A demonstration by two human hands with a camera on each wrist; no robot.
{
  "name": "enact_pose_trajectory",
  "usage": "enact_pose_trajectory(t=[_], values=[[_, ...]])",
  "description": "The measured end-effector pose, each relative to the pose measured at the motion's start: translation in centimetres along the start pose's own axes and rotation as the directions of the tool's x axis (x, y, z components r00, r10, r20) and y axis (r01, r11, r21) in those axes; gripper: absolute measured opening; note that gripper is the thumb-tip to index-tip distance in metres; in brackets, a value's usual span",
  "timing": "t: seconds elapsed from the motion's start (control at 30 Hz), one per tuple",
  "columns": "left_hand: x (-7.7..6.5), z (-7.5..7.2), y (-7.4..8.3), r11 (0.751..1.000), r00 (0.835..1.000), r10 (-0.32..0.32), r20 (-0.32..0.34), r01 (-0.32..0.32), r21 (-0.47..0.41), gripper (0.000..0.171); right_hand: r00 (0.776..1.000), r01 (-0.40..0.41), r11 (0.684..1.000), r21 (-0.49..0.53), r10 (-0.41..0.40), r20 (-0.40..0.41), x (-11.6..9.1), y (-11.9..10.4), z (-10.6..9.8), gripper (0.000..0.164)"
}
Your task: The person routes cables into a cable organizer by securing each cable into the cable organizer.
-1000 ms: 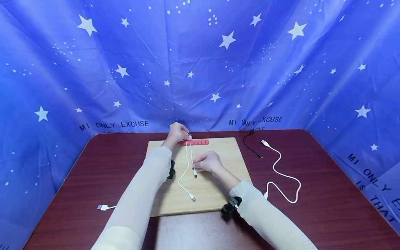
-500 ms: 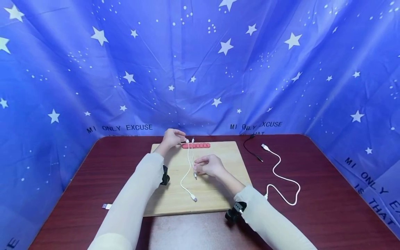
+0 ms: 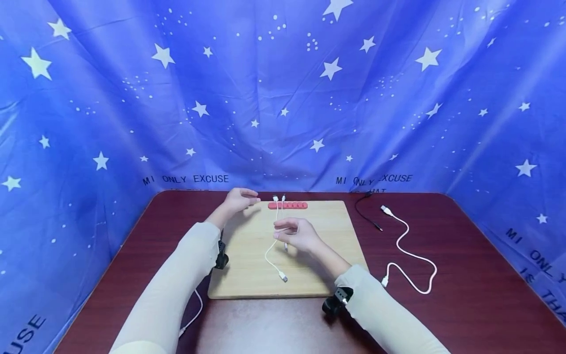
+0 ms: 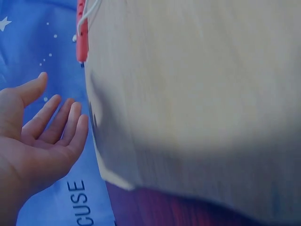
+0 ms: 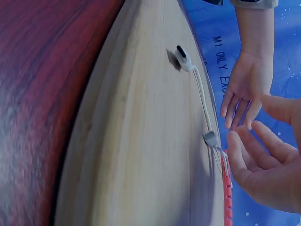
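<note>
A red cable clip strip (image 3: 297, 205) lies along the far edge of the light wooden board (image 3: 239, 280). Two white USB cables (image 3: 268, 253) run from the strip toward the near side, their upper ends poking past it. One lower plug (image 3: 283, 277) lies on the board; the other plug (image 5: 210, 139) is close to my right fingertips. My right hand (image 3: 302, 236) hovers over the cables, fingers loosely bent, nothing gripped. Left of the strip, my left hand (image 3: 240, 200) hangs with relaxed, spread fingers and holds nothing; its palm shows in the left wrist view.
On the dark red table (image 3: 477, 275), a white cable (image 3: 409, 250) curves right of the board, with a short black cable (image 3: 367, 215) behind it. Another white cable (image 3: 197, 310) is partly hidden by the left sleeve. A blue starry curtain (image 3: 283, 98) surrounds the table.
My left hand has let go of the cable end at the strip and moved left. My right hand has shifted slightly over the cables. The head view has turned a little left.
</note>
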State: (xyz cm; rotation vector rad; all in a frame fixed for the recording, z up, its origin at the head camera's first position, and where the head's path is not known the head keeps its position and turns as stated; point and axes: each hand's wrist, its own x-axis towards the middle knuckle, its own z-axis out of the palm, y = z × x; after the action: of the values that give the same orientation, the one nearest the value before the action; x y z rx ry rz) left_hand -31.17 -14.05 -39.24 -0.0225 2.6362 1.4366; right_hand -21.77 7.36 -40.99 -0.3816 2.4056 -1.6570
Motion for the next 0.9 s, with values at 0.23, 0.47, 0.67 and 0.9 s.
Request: enact_pose_trajectory(t=[0.23, 0.47, 0.67, 0.9], values=[[-1.1, -1.8, -2.0, 0.998, 1.0, 0.016, 0.001, -0.016, 0.061, 0.036, 1.0, 0.02, 1.0, 0.018, -0.02, 0.014, -0.2, 0.0, 0.8, 0.035], [-2.5, -3.8, -3.8, 0.994, 1.0, -0.019, -0.012, 0.021, 0.105, 0.035, 1.0, 0.028, 0.999, 0.024, -0.028, 0.014, -0.1, -0.1, 1.5, 0.031], [-4.0, -5.3, -5.4, 0.988, 1.0, -0.027, -0.016, 0.029, 0.153, 0.035, 0.998, 0.039, 0.998, 0.044, -0.041, 0.042, -0.1, -0.4, 2.2, 0.031], [-6.4, -7.2, -7.0, 0.983, 1.0, -0.011, -0.015, 0.013, 0.183, 0.035, 0.995, 0.04, 0.997, 0.07, -0.046, 0.084, 0.0, -0.7, 3.1, 0.033]])
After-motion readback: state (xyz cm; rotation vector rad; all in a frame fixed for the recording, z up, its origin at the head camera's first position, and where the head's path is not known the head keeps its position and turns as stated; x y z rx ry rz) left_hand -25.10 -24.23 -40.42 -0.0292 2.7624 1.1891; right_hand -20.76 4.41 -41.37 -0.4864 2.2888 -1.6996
